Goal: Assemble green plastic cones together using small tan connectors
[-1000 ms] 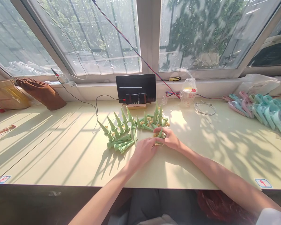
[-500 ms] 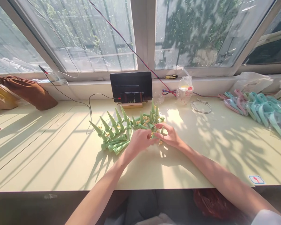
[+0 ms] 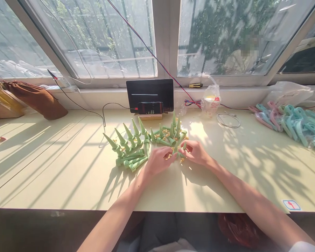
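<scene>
One small cone (image 3: 184, 145) appears pinched, tip up, in the grip of the right hand (image 3: 198, 153), while the left hand (image 3: 159, 160) is curled just beside it, its grip too obscured to tell what, if anything, it holds; yellow bits (image 3: 182, 160) lie by them on the worktop (image 3: 68, 175). Left of the hands, tilted spikes (image 3: 121, 138) stand in a row beyond lying tubes (image 3: 132, 155), presumably sorted like with like within reach. Farther back, a phone (image 3: 150, 107) stands before a tablet (image 3: 149, 89), both facing the person, likely for easy viewing.
</scene>
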### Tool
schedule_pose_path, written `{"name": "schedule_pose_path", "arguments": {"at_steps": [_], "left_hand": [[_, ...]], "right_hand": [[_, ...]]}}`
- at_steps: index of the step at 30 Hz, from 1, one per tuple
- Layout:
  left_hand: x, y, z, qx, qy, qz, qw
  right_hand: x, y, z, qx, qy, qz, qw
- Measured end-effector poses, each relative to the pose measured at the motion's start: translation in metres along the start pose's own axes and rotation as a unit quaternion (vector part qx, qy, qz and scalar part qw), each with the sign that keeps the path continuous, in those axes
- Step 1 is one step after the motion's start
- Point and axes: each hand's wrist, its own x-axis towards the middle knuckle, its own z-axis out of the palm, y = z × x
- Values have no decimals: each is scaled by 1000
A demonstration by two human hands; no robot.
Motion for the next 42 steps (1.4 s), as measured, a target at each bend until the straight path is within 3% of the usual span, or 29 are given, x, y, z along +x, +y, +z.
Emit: {"name": "schedule_pose_path", "arguments": {"at_steps": [15, 28, 35, 42], "left_hand": [[4, 2, 4, 37, -13, -115, 993], [2, -5, 0, 70, -17, -115, 991], [0, -15, 0, 132, 3, -122, 984], [-3, -6, 5, 109, 81, -39, 990]], "right_hand": [[1, -7, 10, -6, 24, -16, 1000], [0, -8, 11, 90, 62, 49, 993], [2, -12, 14, 192, 103, 91, 972], [1, -18, 15, 234, 111, 88, 962]]}}
